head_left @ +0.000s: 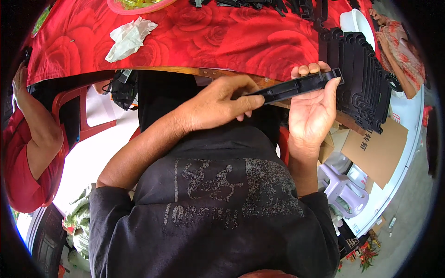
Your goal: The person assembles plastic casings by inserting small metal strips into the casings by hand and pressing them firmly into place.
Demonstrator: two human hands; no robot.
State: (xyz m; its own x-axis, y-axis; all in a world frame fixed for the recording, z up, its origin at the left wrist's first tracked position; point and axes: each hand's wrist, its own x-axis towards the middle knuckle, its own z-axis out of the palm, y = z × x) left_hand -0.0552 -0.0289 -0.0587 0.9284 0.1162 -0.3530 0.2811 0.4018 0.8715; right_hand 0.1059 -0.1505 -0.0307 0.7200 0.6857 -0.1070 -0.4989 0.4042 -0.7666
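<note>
Between my two hands, just off the table's near edge, is a long narrow black plastic part [296,86] with a hollow channel and a rounded end. My left hand [227,99] pinches its left end between thumb and fingers. At the other end, my right hand [315,106] grips it, palm up, thumb on the near side and fingertips behind. The part slants up to the right. Close beyond my right hand, a row of similar black plastic parts [357,74] lies packed side by side on the table's right edge.
A red rose-patterned cloth [194,41] covers the table. On it are a crumpled white tissue [130,39], a pink-rimmed basin [143,8], loose black pieces [250,3] and a white bowl [358,23]. A person in red [32,153] sits at left; cardboard [378,148] lies at right.
</note>
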